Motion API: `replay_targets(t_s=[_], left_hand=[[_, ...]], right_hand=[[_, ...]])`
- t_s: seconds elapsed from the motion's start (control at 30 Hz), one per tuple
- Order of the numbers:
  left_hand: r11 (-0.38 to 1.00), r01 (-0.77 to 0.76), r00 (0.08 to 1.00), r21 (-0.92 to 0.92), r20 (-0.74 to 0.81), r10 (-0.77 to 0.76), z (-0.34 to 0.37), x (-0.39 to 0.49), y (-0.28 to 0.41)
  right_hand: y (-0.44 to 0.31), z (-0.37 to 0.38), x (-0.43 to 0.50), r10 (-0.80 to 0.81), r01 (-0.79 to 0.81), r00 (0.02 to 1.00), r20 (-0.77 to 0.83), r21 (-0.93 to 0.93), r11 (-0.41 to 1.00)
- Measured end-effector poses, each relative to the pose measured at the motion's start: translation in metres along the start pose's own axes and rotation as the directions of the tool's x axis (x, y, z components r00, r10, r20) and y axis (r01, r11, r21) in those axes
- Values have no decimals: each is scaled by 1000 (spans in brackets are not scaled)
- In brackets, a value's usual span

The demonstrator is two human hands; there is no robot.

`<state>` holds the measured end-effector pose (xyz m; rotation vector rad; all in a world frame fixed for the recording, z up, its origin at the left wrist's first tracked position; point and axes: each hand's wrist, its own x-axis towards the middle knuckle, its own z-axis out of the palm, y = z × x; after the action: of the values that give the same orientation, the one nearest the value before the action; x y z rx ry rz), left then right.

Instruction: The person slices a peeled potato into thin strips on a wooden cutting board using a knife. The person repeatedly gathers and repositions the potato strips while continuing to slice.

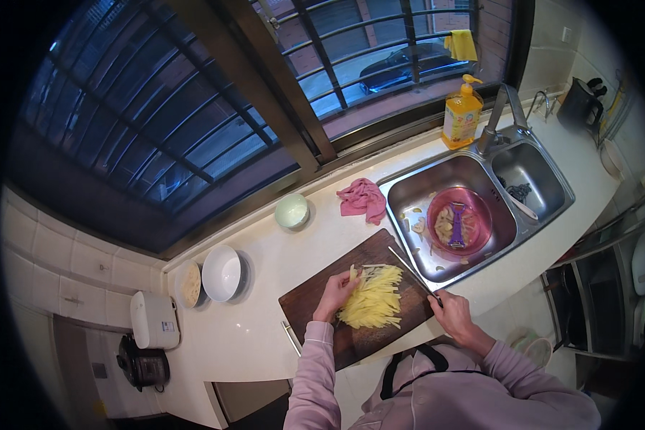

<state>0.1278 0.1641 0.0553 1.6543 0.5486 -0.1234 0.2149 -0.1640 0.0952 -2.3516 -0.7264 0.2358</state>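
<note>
A heap of thin yellow strips (373, 301), which look like shredded potato, lies on a dark wooden cutting board (322, 301). At the heap's upper left edge, my left hand (337, 293) pinches a few strips between thumb and fingers. My right hand (455, 317) grips the dark handle of a kitchen knife (408, 267) at the board's right side. The knife's blade points up and left, apart from the heap, along the board's edge next to the sink.
Right of the board is a double steel sink (502, 236), its larger bowl holding a pink basin (486, 223) with peelings and a purple peeler (457, 226). A pink cloth (362, 200), a pale green bowl (292, 210), a white bowl (221, 273) and a soap bottle (460, 121) stand along the window side.
</note>
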Motion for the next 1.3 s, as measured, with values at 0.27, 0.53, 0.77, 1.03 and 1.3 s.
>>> replay_targets(t_s=[0.27, 0.53, 0.77, 1.03, 1.3], left_hand=[[861, 203, 975, -466, 19, -220, 0, -10, 33], [971, 72, 997, -227, -13, -77, -8, 1, -9], [655, -289, 783, 699, -221, 581, 54, -14, 39], [287, -269, 849, 919, 86, 521, 104, -8, 20], [302, -231, 879, 925, 66, 473, 104, -6, 23]], right_hand=[[11, 0, 6, -151, 158, 980, 133, -45, 986], [15, -13, 12, -185, 180, 975, 121, 53, 982], [29, -26, 21, -151, 148, 985, 84, 49, 988], [37, -27, 19, -149, 138, 982, 113, 100, 985], [35, -25, 16, -148, 136, 986, 77, 140, 981]])
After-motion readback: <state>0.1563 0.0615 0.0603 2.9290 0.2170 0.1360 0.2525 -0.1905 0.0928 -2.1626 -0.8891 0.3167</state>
